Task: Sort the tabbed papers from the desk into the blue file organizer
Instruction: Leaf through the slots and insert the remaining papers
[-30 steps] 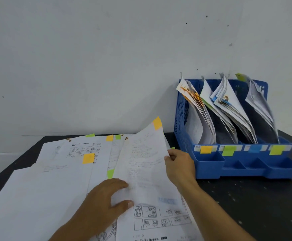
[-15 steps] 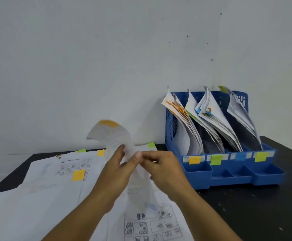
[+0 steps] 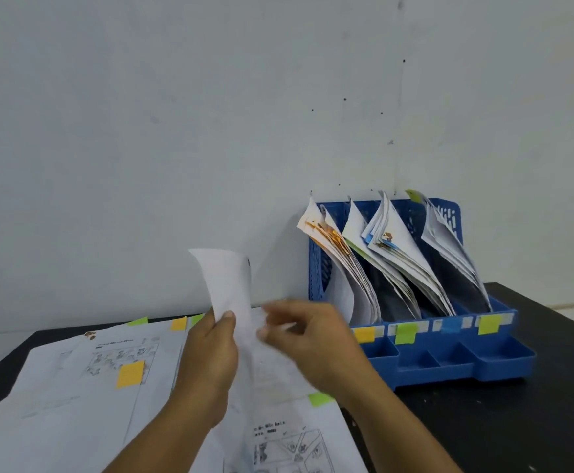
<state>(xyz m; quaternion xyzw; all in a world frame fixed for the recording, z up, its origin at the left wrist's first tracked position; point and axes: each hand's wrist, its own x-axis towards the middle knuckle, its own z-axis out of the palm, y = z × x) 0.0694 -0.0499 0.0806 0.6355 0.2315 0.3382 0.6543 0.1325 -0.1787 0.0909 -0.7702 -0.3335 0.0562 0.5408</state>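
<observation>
While the left hand [image 3: 212, 349] pinches the curled white paper sheet [image 3: 227, 285] upright above the desk papers, the blurred right hand [image 3: 307, 336] hovers beside it – grip unclear. Risk: the limp sheet buckles or slips before reaching the blue plastic file organizer [image 3: 432, 356] – its tab colour is hidden, so misfiling is possible.

Two bare forearms are seen entering from the lower edge of the head view, with no sleeve, watch, ring or glove visible on either. The left hand [image 3: 210, 356] is shown with a short, plain thumbnail. The right hand [image 3: 316, 339] is blurred, so its nails and finer details cannot be made out. No markings are seen on either wrist.
</observation>
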